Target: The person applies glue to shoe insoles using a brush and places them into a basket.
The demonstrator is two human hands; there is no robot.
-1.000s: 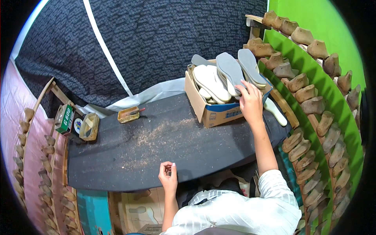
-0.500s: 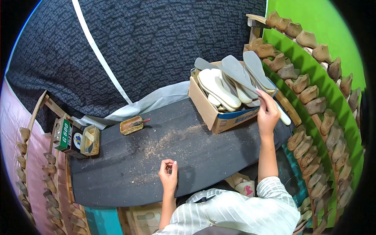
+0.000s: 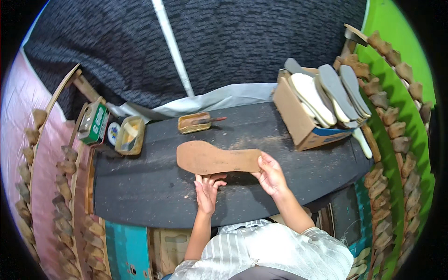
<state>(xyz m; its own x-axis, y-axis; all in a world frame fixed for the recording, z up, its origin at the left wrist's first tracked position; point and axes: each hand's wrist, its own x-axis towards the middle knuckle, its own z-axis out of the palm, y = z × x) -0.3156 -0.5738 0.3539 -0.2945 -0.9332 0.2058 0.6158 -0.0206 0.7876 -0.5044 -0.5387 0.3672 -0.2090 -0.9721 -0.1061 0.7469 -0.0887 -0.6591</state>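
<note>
From my remote seat I see the right hand (image 3: 270,176) well away from the box now; half a second ago it was there, gripping the end of a grey sole; now it pinches the narrow end of a brown sole (image 3: 219,157), thumb on the upper face, fingers behind, and holds it lengthwise above the middle of the table (image 3: 163,200). The left hand (image 3: 206,193), loosely curled before, has opened; its fingers are spread at the lower edge of the sole's broad end, though I cannot tell whether they touch it; my view has swung too, so the cardboard box (image 3: 290,114) sits farther right in it.

The brown sole has a flat, matt face with small dark marks, a rounded broad end and a narrowing waist; the box is plain tan board with a blue band, crowded with smooth grey soles (image 3: 332,86) and white soles (image 3: 311,100), all of a similar curved outline; a pale sole (image 3: 363,143) lies just beside it. Dark, creased cloth covers the table, specked with crumbs; a shallow yellowish tray (image 3: 193,130) lies beyond the brown sole; rough, carved-looking brown shoe lasts (image 3: 399,129) line the racks at the right.
</note>
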